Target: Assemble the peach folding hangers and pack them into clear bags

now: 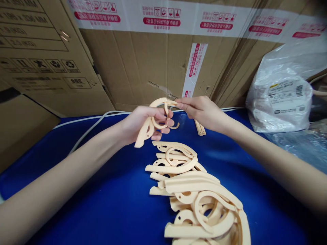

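A beige plastic folding hanger (143, 135) is held up above the blue surface. My left hand (139, 121) wraps its fingers around the hanger's body, with one arm of it sticking out below the palm. Fingertips of my right hand (200, 108) pinch the far end of the other arm. A curved hook (175, 126) pokes out beyond my left fingers; part of the middle is hidden behind them. Below both hands, a row of similar folded hangers (192, 182) lies overlapping, running toward the front edge of the view.
Beige bars (200, 128) lie under my right wrist. Cardboard boxes (143, 64) stand behind the blue surface (107, 197) and at its left. A clear plastic bag (279, 92) with a labelled item sits at right. A white cable (88, 131) runs along the back left.
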A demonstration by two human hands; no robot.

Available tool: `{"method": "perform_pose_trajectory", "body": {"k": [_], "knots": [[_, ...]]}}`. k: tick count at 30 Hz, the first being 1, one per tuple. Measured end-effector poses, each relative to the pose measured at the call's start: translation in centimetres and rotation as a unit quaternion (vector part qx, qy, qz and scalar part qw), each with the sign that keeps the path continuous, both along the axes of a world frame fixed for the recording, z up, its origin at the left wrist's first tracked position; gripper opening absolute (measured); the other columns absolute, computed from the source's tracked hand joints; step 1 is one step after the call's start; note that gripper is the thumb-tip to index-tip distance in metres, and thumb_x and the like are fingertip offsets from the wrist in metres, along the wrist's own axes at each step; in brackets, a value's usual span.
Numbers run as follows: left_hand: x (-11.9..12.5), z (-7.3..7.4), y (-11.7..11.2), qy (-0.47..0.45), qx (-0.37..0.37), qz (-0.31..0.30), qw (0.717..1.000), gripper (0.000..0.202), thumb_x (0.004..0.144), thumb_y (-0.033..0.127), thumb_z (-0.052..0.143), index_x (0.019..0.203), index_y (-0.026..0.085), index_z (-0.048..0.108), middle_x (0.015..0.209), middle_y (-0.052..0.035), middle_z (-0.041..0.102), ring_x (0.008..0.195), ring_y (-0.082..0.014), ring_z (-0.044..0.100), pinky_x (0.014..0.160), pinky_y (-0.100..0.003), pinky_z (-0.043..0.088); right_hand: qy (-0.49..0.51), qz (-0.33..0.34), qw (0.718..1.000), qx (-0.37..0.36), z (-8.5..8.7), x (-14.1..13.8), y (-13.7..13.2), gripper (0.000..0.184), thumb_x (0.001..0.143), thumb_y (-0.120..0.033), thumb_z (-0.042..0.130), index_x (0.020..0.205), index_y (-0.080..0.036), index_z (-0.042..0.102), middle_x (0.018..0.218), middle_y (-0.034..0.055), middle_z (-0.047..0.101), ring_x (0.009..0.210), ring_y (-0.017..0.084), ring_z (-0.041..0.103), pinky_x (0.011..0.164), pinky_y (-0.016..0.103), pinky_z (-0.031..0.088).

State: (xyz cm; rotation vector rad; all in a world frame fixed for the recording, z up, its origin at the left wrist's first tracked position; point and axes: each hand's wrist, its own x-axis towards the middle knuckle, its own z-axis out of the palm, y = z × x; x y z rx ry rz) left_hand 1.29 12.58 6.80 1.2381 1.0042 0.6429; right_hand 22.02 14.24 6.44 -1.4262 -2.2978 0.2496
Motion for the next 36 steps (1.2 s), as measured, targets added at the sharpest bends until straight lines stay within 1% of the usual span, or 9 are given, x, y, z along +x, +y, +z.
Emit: {"method": "perform_pose_trajectory", "body": {"k": [3,7,11,16,19,23,26,29,36], "knots": [[-0.2,-1.2,0.5,0.069,0.045,0.028,0.996,0.021,0.069,0.011,0.064,0.081,0.023,0.051,0.062,0.0043,0.043,0.047,-0.0103,0.042,0.036,-0.018,0.030,0.025,-0.034,0.992,-0.116,0.4,1.1,1.3,0.043,0.106,-0.038,0.038,0.121,-0.016,0.072,0.053,-0.0048,0.046,0.046,0.012,0.043,0.053,0.026,0.037],[-0.6,-2.1,1.4,0.111,0.088,0.045,0.989,0.018,0.075,0.018,0.068,0.081,0.023,0.052,0.065,0.0044,0.046,0.047,-0.0084,0.040,0.037,-0.015,0.027,-0.166,-0.174,0.968,-0.071,0.5,3.2,2.6,0.040,0.103,-0.036,0.041,0.114,-0.018,0.075,0.075,0.0057,0.070,0.064,0.019,0.065,0.064,0.030,0.046],[-0.7,-2.1,1.9,0.119,0.114,0.059,0.985,0.021,0.086,0.039,0.067,0.083,0.021,0.058,0.078,-0.0002,0.055,0.047,-0.0077,0.041,0.035,-0.017,0.023,-0.248,-0.244,0.936,-0.055,-0.5,4.3,2.9,0.039,0.098,-0.037,0.049,0.112,-0.014,0.078,0.103,0.0212,0.077,0.097,0.036,0.073,0.076,0.040,0.050],[-0.4,-1.6,2.0,0.111,0.114,0.085,0.984,0.041,0.092,0.057,0.056,0.085,0.017,0.061,0.074,0.0001,0.051,0.043,-0.0070,0.034,0.033,-0.020,0.019,-0.294,-0.232,0.925,-0.067,-1.8,4.3,3.0,0.033,0.096,-0.032,0.055,0.113,-0.016,0.078,0.116,0.0215,0.076,0.110,0.037,0.071,0.082,0.041,0.053],[-0.4,-1.4,2.0,0.113,0.109,0.097,0.983,0.040,0.093,0.055,0.055,0.085,0.017,0.062,0.074,-0.0003,0.051,0.043,-0.0071,0.034,0.034,-0.020,0.018,-0.298,-0.226,0.925,-0.072,-2.0,4.3,3.0,0.034,0.097,-0.031,0.054,0.119,-0.016,0.077,0.116,0.0203,0.076,0.111,0.035,0.071,0.081,0.039,0.053],[-0.4,-1.1,1.7,0.125,0.101,0.107,0.981,0.036,0.095,0.051,0.056,0.083,0.018,0.061,0.069,0.0007,0.050,0.044,-0.0085,0.038,0.035,-0.021,0.022,-0.289,-0.220,0.928,-0.083,-2.0,4.2,3.0,0.038,0.101,-0.033,0.048,0.122,-0.014,0.074,0.097,0.0179,0.079,0.100,0.031,0.074,0.076,0.036,0.052],[-0.5,-1.0,1.5,0.133,0.105,0.105,0.980,0.030,0.092,0.047,0.063,0.081,0.019,0.060,0.064,0.0021,0.050,0.046,-0.0097,0.043,0.039,-0.021,0.031,-0.282,-0.214,0.931,-0.086,-2.1,4.0,3.0,0.048,0.102,-0.047,0.047,0.125,-0.012,0.070,0.090,0.0174,0.078,0.095,0.031,0.075,0.073,0.035,0.051],[-0.7,-0.9,1.4,0.138,0.115,0.099,0.979,0.029,0.090,0.045,0.069,0.080,0.020,0.059,0.061,0.0029,0.052,0.047,-0.0106,0.047,0.043,-0.022,0.035,-0.280,-0.208,0.934,-0.079,-2.3,3.7,3.0,0.058,0.097,-0.058,0.056,0.125,-0.009,0.066,0.095,0.0200,0.077,0.099,0.033,0.074,0.074,0.035,0.050],[-0.6,-1.0,1.4,0.144,0.125,0.092,0.977,0.031,0.091,0.045,0.070,0.076,0.020,0.058,0.054,0.0033,0.053,0.042,-0.0107,0.047,0.042,-0.022,0.032,-0.267,-0.211,0.938,-0.068,-2.5,3.2,2.7,0.050,0.094,-0.046,0.067,0.125,-0.008,0.060,0.101,0.0214,0.076,0.096,0.033,0.074,0.071,0.033,0.048]]}}
